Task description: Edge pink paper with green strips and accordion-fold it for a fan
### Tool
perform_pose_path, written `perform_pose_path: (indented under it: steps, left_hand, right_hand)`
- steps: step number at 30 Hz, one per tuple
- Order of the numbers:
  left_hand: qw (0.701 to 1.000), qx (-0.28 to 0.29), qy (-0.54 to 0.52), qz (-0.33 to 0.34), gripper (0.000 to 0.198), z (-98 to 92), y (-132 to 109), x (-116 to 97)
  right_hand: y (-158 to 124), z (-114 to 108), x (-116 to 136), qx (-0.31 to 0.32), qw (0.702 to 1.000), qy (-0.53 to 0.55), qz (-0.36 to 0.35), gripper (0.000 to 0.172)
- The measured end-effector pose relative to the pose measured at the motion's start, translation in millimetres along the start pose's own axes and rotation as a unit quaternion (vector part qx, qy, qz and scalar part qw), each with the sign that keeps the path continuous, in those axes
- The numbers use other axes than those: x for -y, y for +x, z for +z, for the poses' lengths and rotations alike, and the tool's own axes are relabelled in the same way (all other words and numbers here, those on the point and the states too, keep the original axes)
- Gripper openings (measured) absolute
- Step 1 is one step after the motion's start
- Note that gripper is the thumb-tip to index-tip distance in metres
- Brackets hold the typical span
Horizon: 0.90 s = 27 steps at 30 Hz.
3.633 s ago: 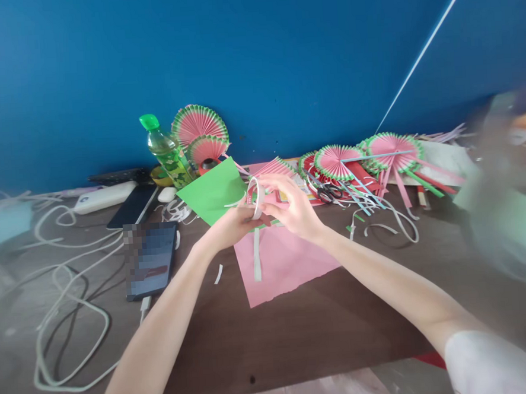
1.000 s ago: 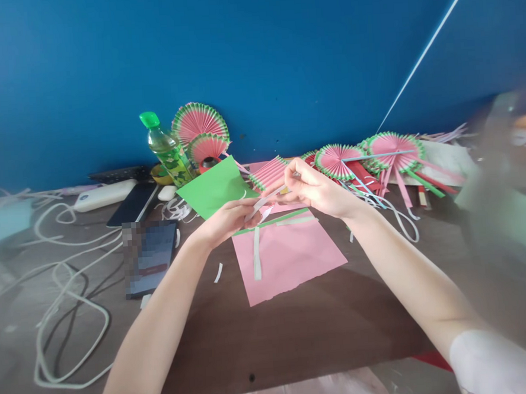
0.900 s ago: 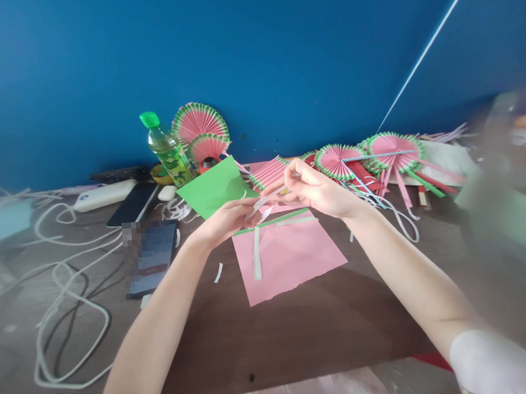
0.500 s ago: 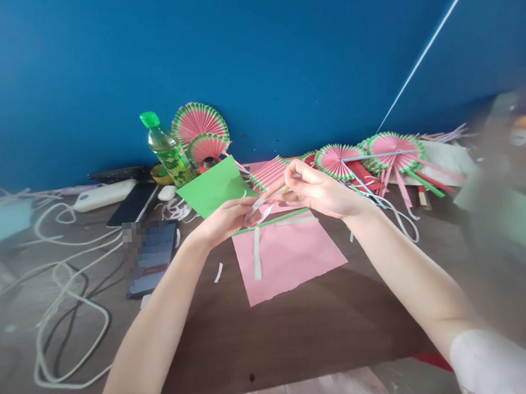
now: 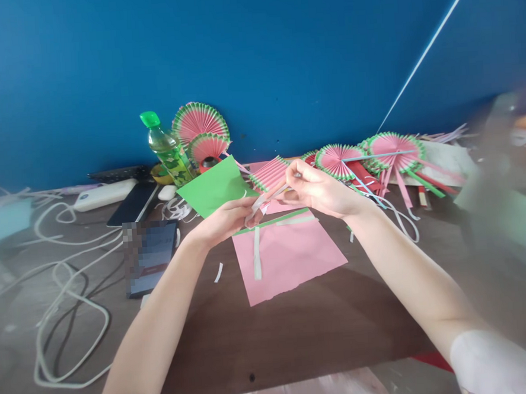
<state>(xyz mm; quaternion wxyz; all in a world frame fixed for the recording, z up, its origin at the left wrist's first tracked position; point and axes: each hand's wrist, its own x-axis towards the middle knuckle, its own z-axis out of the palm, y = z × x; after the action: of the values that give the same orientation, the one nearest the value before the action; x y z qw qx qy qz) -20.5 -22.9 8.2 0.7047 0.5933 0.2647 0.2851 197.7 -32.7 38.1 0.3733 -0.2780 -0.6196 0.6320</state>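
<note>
A narrow whitish strip [image 5: 263, 203], perhaps tape or its backing, stretches between my two hands above the table. My left hand [image 5: 226, 222] is closed, its fingertips pinching the strip's near left end. Higher up, my right hand [image 5: 322, 190] pinches the other end between thumb and forefinger. Just below lies a pink paper sheet [image 5: 293, 260] with a green band along its far edge and pale strips on it. Behind the left fingers is a green sheet [image 5: 215, 188]. Pleated pink paper [image 5: 268, 176] lies behind the strip, partly hidden by my right hand.
At the back stand a green-capped bottle [image 5: 169, 152] and a folded pink-green paper fan [image 5: 200, 126]. More paper fans [image 5: 394, 150] lie at the back right. Phones [image 5: 153, 257] and looped white cables [image 5: 105, 313] occupy the left. A paper scrap [image 5: 218, 273] lies nearby.
Both hands stay almost in place. The strip between them has shifted slightly, and my right fingers have moved a little; the sheets and other things look unmoved.
</note>
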Motion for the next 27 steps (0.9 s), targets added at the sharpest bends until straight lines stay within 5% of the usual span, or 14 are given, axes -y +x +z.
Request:
perform_pose_path:
  steps: [14,22,27]
  left_hand:
    - [0.999,-0.033,0.001,-0.006,0.018,-4.4,-1.2,4.5]
    - [0.998,-0.044,-0.028,0.021,0.023,1.2,0.8,-2.4]
    - [0.998,-0.058,-0.001,0.034,0.026,3.6,1.3,-3.1]
  right_hand:
    - [-2.1,9.4,6.5,-0.093,0.982,-0.145,-0.071,0.025]
    - [-7.2,16.6,10.1,-0.031,0.987,-0.131,-0.090,0.023]
    - [-14.8,25.4,16.0,-0.036,0.965,-0.233,-0.115,0.015]
